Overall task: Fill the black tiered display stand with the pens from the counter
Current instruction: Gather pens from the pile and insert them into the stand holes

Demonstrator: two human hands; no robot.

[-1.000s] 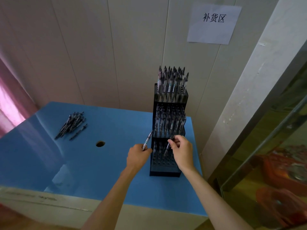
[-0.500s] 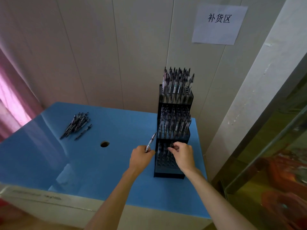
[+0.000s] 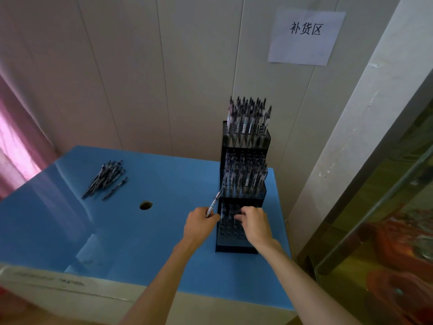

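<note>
Seating: a pen is being lowered into the bottom tier of the stand [image 3: 243, 248] by the right hand [image 3: 254, 225]; a second ago that pen was held higher, over the tier's front holes, and now the fingers are sunk among the pens at the back of the tier.
Right hand: fingers are curled down into the tier, apparently pinching a pen; the pen itself is mostly hidden by them, so the grip cannot be told for certain.
Left hand [image 3: 200, 225]: a spare pen [image 3: 213, 202] is pinched near its lower end, tilted up and to the right, its tip just beside the stand's left wall; its pose is unchanged over the last second.
Meaning: one more hole is judged as good as filled, and the spare pen is likely next in line.
Top tier: packed with upright pens, clips up.
Middle tier: likewise seen as full.
Bottom tier: a few pens are stood at the back; rows of open holes are seen at the front.
Pile [image 3: 105, 178]: a loose heap of pens is left on the blue worktop [image 3: 70, 231], well apart from the stand, to the far left.
Progress: two tiers are done, the third is barely begun.
Hole [image 3: 146, 205]: a round opening is cut in the worktop between pile and stand.
</note>
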